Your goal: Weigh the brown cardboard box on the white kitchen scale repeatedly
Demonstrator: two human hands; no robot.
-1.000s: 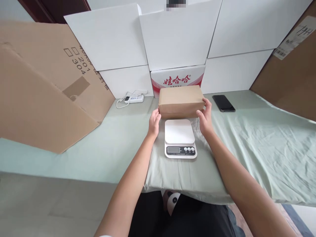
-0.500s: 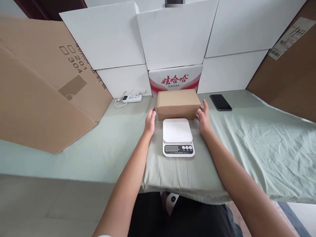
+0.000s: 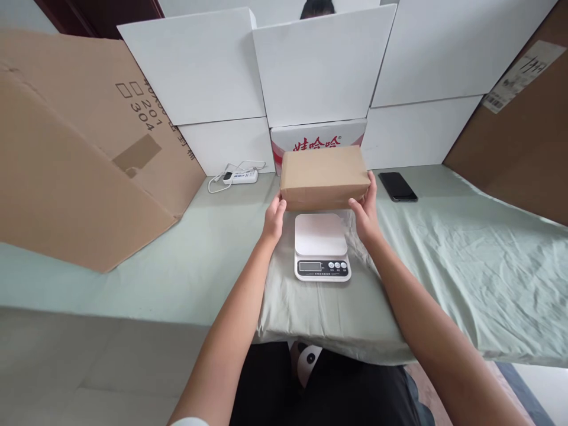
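A closed brown cardboard box (image 3: 325, 176) is held between both hands, lifted a little off the table just behind a white kitchen scale (image 3: 322, 245). My left hand (image 3: 275, 216) grips the box's left end and my right hand (image 3: 364, 214) grips its right end. The scale's white platform is bare and its display and buttons face me. The box hides part of the red-and-white printed carton (image 3: 318, 139) behind it.
The table (image 3: 444, 260) wears a pale green cloth. A black phone (image 3: 397, 186) lies to the right of the box, a white power strip (image 3: 240, 176) with cable at the left. White cartons (image 3: 319, 71) wall the back; big brown cardboard sheets (image 3: 75, 154) lean at both sides.
Half a second ago the box rested on the table with both hands open beside it. Now both hands hold its ends and it is raised slightly, nearer the scale.
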